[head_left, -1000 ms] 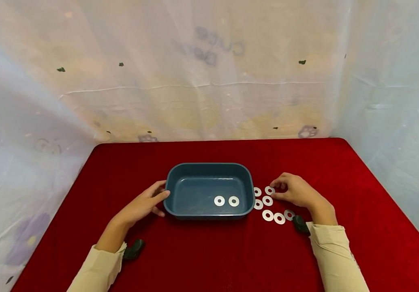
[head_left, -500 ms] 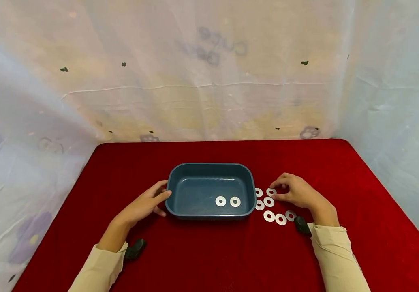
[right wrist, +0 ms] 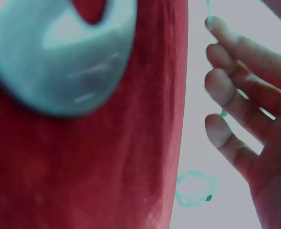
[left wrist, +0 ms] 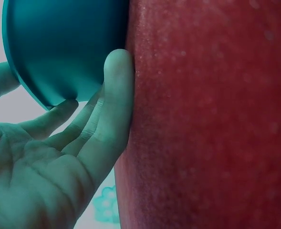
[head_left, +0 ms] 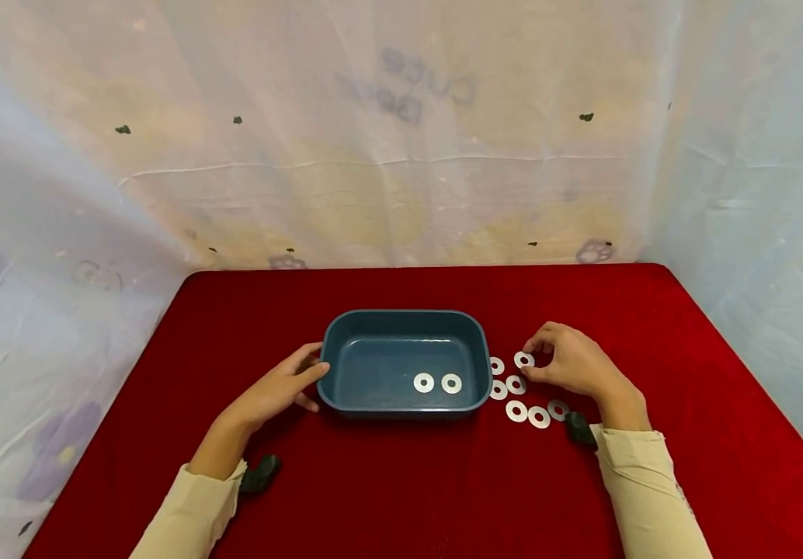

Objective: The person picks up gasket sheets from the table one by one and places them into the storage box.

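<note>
A dark blue rectangular plastic bin [head_left: 380, 373] stands on the red cloth. My left hand [head_left: 277, 393] holds its left end, thumb over the rim and fingers against the outer wall, as the left wrist view shows too. Inside the bin lie two flat metal washers, a left one [head_left: 418, 383] and a right one [head_left: 445, 384]. Right of the bin, my right hand [head_left: 572, 369] pinches a washer [head_left: 530, 360] between thumb and forefinger, raised off the cloth. Its thin edge shows at the fingertip in the right wrist view; the other fingers are apart from it.
Several more washers [head_left: 509, 411] lie on the red cloth [head_left: 401, 481] between the bin and my right wrist. One washer [right wrist: 83, 71] looms close in the right wrist view. A pale printed curtain [head_left: 401, 194] rises behind and at both sides.
My right hand has taken up the far washer from the cloth and raised it slightly, tilting it. My left hand and the bin keep their places.
</note>
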`<state>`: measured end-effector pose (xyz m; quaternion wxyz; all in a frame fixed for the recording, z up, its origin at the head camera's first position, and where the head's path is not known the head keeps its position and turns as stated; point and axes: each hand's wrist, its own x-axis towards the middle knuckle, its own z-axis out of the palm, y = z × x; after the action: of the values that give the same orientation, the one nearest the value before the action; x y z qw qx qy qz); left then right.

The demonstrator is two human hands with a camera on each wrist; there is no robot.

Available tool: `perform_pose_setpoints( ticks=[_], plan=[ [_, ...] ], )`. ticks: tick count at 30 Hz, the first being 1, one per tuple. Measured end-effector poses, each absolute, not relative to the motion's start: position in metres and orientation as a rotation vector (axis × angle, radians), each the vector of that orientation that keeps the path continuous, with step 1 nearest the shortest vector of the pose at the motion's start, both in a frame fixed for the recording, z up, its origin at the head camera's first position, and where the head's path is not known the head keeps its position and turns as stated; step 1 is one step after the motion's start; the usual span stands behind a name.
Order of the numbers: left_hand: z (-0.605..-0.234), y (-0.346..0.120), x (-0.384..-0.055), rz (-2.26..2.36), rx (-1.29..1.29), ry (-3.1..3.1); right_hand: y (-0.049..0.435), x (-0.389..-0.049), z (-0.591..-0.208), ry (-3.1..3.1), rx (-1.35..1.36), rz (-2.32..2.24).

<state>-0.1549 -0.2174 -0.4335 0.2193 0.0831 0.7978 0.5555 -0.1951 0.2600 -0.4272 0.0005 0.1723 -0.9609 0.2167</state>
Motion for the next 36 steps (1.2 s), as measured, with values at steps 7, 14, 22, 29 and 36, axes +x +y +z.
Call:
perform_pose_setpoints(
  ticks=[7, 14, 22, 29, 36],
  plan=[
    [-0.433, -0.212, -0.156, 1.624, 0.266, 2.252, 0.260, -0.192, -0.416, -2.967, 0.548, 0.719],
    [-0.428, -0.205, -0.154, 1.744, 0.212, 2.170, 0.260, -0.190, -0.406, -2.991, 0.501, 0.707],
    [-0.422, -0.207, -0.154, 1.713, 0.240, 2.213, 0.261, -0.189, -0.399, -2.986, 0.506, 0.675],
    [-0.419, -0.210, -0.154, 1.686, 0.240, 2.236, 0.259, -0.189, -0.398, -2.963, 0.527, 0.661],
    [-0.419, -0.213, -0.154, 1.655, 0.220, 2.263, 0.259, -0.189, -0.395, -2.963, 0.533, 0.658]
  ],
)
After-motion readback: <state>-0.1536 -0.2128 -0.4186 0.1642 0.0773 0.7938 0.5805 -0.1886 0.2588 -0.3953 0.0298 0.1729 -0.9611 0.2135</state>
